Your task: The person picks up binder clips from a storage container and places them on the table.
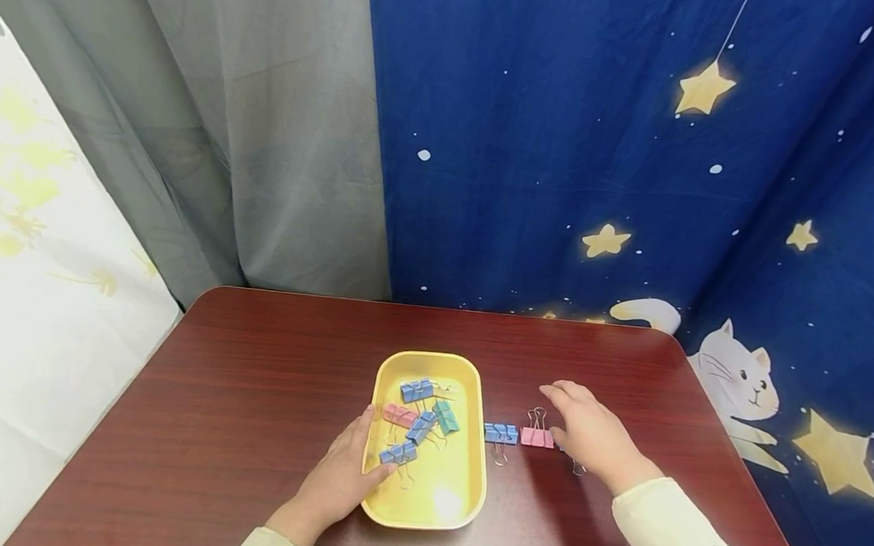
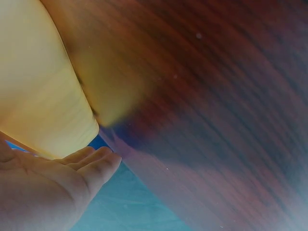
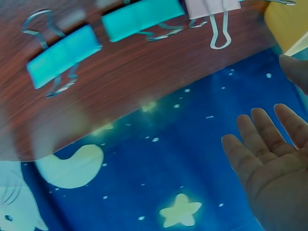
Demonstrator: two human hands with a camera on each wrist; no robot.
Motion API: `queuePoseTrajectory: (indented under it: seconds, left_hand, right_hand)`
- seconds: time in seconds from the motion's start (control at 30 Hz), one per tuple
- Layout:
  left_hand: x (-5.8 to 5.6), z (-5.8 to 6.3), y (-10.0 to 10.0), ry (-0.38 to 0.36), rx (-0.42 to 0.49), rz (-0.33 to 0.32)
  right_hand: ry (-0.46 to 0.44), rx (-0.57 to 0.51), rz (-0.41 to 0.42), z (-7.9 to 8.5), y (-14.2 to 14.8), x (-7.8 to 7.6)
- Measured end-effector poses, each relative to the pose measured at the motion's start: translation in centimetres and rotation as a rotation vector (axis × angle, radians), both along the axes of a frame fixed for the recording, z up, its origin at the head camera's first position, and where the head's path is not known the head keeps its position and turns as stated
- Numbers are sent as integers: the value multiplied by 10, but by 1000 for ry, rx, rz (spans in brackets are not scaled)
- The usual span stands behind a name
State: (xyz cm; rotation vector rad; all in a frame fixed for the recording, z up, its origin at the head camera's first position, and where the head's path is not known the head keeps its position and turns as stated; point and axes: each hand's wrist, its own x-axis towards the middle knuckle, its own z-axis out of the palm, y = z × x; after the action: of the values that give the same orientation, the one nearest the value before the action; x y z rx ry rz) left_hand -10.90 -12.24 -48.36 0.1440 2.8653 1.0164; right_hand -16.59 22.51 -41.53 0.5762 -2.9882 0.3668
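A yellow tray [image 1: 423, 506] holds several binder clips: blue [image 1: 417, 389], pink [image 1: 400, 415] and green [image 1: 446, 417]. My left hand [image 1: 338, 476] holds the tray's left side, its thumb over the rim and its fingers along the outer wall. Right of the tray, a blue binder clip [image 1: 501, 433] and a pink binder clip [image 1: 537, 438] lie in a row. Over the row's right end hovers my right hand [image 1: 596, 433], fingers extended and holding nothing, partly hiding more clips. The right wrist view shows a teal clip [image 3: 143, 19] and a blue clip [image 3: 63, 56] there.
The dark red wooden table [image 1: 249, 395] has rounded far corners. Behind it hang a grey curtain [image 1: 303, 131] and a blue curtain [image 1: 527, 145] with stars and a white cat. A white patterned cloth [image 1: 46, 282] lies to the left.
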Motion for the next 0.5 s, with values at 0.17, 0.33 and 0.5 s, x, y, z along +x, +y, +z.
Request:
queuePoseTrajectory:
  seconds: [0.17,0.33,0.5]
  left_hand:
    - [0,1,0,11,4,-3]
    - [0,2,0,5,6,0]
    - [1,1,1,2,4,3]
  right_hand:
    - [3,-13,22,3,-15,-2]
    - [10,-28,59,6,-29,-4]
    - [10,-37,99,7,-45,-6]
